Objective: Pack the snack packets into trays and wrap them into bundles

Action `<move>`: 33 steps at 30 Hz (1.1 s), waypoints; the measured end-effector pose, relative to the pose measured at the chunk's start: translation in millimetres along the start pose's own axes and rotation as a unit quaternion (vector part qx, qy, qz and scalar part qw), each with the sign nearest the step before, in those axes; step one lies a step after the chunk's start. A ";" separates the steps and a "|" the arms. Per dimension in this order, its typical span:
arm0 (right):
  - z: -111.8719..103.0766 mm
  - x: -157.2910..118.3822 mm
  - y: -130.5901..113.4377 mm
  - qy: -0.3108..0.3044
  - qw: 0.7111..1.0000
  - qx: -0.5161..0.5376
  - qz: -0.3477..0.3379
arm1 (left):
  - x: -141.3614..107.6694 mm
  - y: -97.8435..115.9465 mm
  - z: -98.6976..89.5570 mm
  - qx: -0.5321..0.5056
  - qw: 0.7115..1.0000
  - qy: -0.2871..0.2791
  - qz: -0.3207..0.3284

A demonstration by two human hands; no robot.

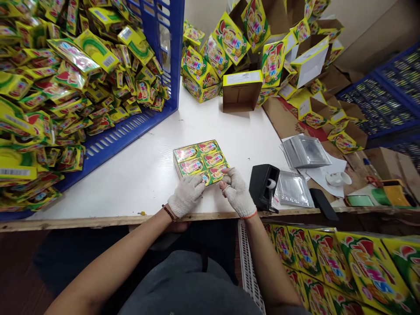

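Two hands in view, both in white knit gloves. State of each?

Left hand (186, 195): curled, fingers closed on the near edge of the block of boxes (200, 161). Right hand (237, 193): also curled, fingers closed on its near right corner.

Block position?

Six small yellow-green boxes, two across and three along, lying flat on the white table (141, 175), near its front edge and askew to it.

Nearest items?

Black tape dispenser (264, 186) just right of the right hand, then clear plastic bags (293, 189) beside it.

Further out?

Left: blue crate (111, 144) heaped with yellow packets (75, 87). Ahead: yellow cartons (226, 50), several with flaps open, beyond the block. Below the table, at right: more yellow cartons (370, 271) in rows.
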State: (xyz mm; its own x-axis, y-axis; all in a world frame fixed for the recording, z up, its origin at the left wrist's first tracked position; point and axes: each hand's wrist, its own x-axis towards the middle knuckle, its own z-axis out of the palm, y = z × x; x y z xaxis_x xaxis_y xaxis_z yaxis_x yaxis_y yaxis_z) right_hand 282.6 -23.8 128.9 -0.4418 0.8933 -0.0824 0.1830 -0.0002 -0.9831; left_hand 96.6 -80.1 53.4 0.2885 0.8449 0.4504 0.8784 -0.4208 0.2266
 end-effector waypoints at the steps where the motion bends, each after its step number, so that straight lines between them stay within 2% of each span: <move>1: 2.7 4.6 -5.2 -0.005 1.000 0.003 -0.007 | -0.5 -0.3 0.2 0.002 1.000 0.002 0.004; 4: 14.6 16.1 -11.8 0.000 0.999 0.036 -0.024 | -1.9 0.0 0.5 0.010 1.000 0.001 0.008; 6: 22.7 18.1 -3.9 0.023 0.997 0.069 -0.015 | -2.5 1.0 0.5 0.012 1.000 0.002 0.005; 12: 35.0 -5.9 56.0 0.108 0.985 0.103 0.083 | -4.1 0.8 4.0 0.002 1.000 0.016 0.008; 15: 35.2 -17.6 69.7 0.121 0.981 0.101 0.108 | -4.0 0.2 4.0 -0.002 1.000 0.003 0.005; 18: 32.5 -20.1 63.4 0.112 0.977 0.152 0.103 | 0.0 4.8 -4.0 -0.026 0.999 -0.016 -0.017; 20: 29.5 -18.2 52.7 0.092 0.963 0.237 0.086 | 5.6 10.6 -14.6 -0.062 0.996 -0.029 -0.054; 23: 25.9 -13.6 36.5 0.039 0.920 0.383 0.080 | 17.1 18.1 -34.5 -0.136 0.981 -0.066 -0.121; 26: 27.1 -10.1 28.3 0.001 0.885 0.455 0.097 | 28.6 19.8 -51.5 -0.194 0.959 -0.130 -0.161; 29: 34.0 -8.3 27.6 0.003 0.879 0.465 0.102 | 36.1 19.3 -60.7 -0.219 0.943 -0.165 -0.188; 33: 45.2 -7.1 28.8 0.026 0.897 0.430 0.099 | 39.8 21.2 -62.8 -0.216 0.932 -0.170 -0.235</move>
State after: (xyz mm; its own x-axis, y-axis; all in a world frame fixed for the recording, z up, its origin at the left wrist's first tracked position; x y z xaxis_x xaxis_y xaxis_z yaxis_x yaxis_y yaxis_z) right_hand 251.3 -50.5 93.8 -0.4294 0.8575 -0.2832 -0.5027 -0.4875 -0.7139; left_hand 102.8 -76.1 130.4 0.0795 0.9944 -0.0702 0.7241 -0.0092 0.6897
